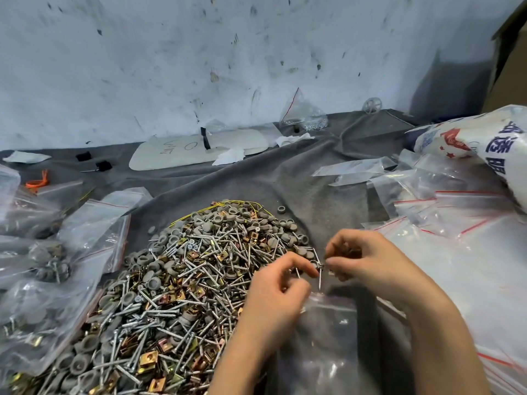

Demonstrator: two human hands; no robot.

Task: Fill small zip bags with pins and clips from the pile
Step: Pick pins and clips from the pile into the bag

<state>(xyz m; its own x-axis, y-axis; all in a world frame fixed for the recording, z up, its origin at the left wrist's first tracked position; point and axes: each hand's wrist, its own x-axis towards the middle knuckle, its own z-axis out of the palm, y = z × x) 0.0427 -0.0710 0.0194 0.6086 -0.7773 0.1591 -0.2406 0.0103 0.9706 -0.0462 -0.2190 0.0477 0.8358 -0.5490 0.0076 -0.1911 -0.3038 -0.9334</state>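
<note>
Two hands meet over the limp clear zip bag [328, 334]: my left hand [273, 292] pinches a thin steel screw [320, 278] point-down, and my right hand [368, 260] curls round coppery clips [346, 252]. Just left lies the pile [182, 286] of screws, grey round caps [206, 225] and clips.

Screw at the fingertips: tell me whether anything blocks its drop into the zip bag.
Nothing visible does. The screw hangs point-down where the left hand and right hand meet, just above the clear zip bag, with only air between.
</note>
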